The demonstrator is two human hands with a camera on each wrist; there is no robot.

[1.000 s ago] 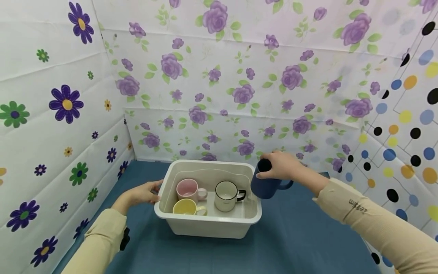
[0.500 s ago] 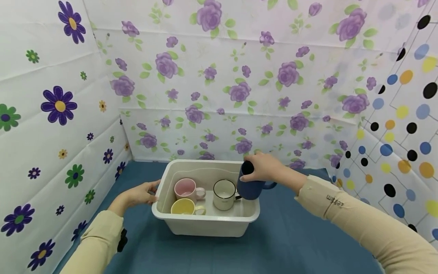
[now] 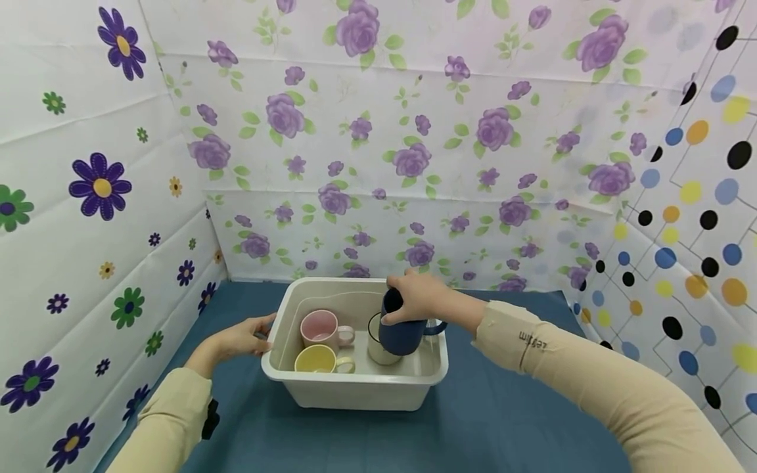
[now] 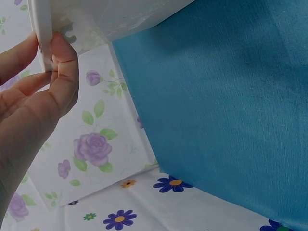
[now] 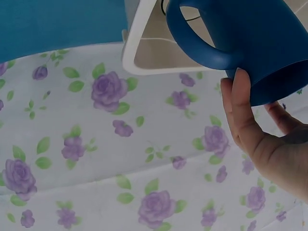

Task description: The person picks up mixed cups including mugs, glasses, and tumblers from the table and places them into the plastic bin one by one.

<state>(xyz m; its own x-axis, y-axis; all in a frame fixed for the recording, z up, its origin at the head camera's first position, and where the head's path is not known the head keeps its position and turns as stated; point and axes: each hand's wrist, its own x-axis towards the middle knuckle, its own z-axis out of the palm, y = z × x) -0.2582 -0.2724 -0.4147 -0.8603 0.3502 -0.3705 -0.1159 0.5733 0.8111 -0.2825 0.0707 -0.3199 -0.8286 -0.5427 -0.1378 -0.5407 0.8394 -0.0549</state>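
Note:
My right hand (image 3: 418, 299) grips a dark blue mug (image 3: 402, 337) by its rim, over the right half of a white plastic basin (image 3: 355, 392). The mug's handle (image 5: 192, 48) points right in the head view. Under it, partly hidden, stands a cream mug (image 3: 378, 348) with a black rim. A pink mug (image 3: 320, 327) and a yellow mug (image 3: 315, 359) stand in the left half of the basin, handles to the right. My left hand (image 3: 239, 338) pinches the basin's left rim (image 4: 43, 33) between thumb and fingers.
The basin stands on a blue tablecloth (image 3: 503, 407). A wall sheet with purple roses (image 3: 349, 151) rises behind it. Sheets with daisies (image 3: 127, 307) and coloured dots (image 3: 665, 257) flank the table on the left and right.
My right hand has carried the blue mug leftward, from beyond the basin's right rim to over the cream mug. My left hand has stayed on the left rim.

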